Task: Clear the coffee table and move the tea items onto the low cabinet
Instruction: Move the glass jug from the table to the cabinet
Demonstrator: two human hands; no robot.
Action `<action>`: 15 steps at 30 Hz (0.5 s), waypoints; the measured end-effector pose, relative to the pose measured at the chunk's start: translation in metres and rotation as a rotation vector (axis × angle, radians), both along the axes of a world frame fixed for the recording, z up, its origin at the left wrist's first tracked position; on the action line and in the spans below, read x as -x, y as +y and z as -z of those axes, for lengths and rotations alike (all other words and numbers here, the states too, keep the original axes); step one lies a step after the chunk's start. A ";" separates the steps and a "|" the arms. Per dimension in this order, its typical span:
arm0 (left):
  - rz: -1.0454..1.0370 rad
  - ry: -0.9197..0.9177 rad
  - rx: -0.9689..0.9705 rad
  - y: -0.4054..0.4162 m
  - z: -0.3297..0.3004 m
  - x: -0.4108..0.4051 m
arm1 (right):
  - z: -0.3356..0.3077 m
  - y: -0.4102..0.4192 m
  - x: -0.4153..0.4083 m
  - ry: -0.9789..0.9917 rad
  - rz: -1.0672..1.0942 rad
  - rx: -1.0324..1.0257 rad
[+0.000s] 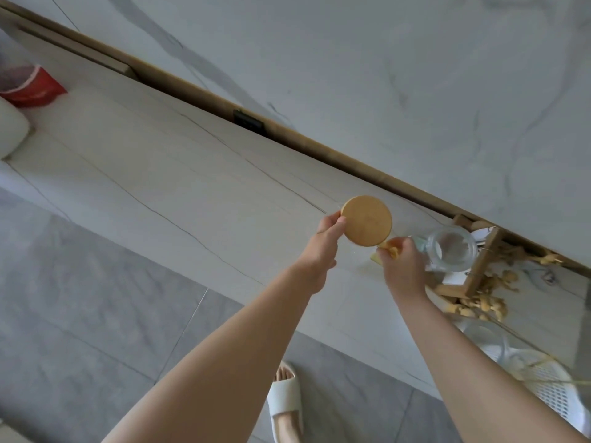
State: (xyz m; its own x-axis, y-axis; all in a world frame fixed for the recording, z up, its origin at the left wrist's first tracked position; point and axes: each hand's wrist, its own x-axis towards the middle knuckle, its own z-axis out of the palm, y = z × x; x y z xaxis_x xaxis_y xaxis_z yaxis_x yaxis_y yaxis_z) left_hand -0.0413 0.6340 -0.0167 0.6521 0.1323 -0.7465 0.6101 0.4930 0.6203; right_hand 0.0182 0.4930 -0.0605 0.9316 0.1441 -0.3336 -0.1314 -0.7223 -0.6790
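Note:
My left hand (326,241) grips a clear glass jar by its side; its round wooden lid (366,220) faces me and hides most of the glass. The jar is held just above the pale stone top of the low cabinet (166,174). My right hand (403,263) is closed on a small yellow packet (388,251), right beside the jar's lower edge. Just to the right of that hand an open clear glass jar (451,249) stands on the cabinet.
A wooden frame stand (476,270) with dried yellow flowers (486,298) sits at the cabinet's right end. A red bag (35,87) and a white object (11,129) lie at the far left. A white plastic basket (543,385) is at lower right. Grey floor tiles and a white slipper (284,398) are below.

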 end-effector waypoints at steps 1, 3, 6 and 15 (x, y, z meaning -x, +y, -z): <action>0.004 0.002 -0.003 -0.001 0.000 0.000 | 0.000 0.000 0.000 0.011 -0.001 0.004; 0.018 0.016 -0.010 -0.001 -0.001 0.001 | 0.001 0.000 -0.001 0.047 -0.001 0.008; 0.039 0.026 -0.005 0.002 -0.004 0.003 | 0.001 0.002 -0.003 0.108 -0.005 0.025; 0.124 0.218 -0.348 0.021 -0.010 0.061 | -0.036 0.016 0.050 0.135 -0.127 0.124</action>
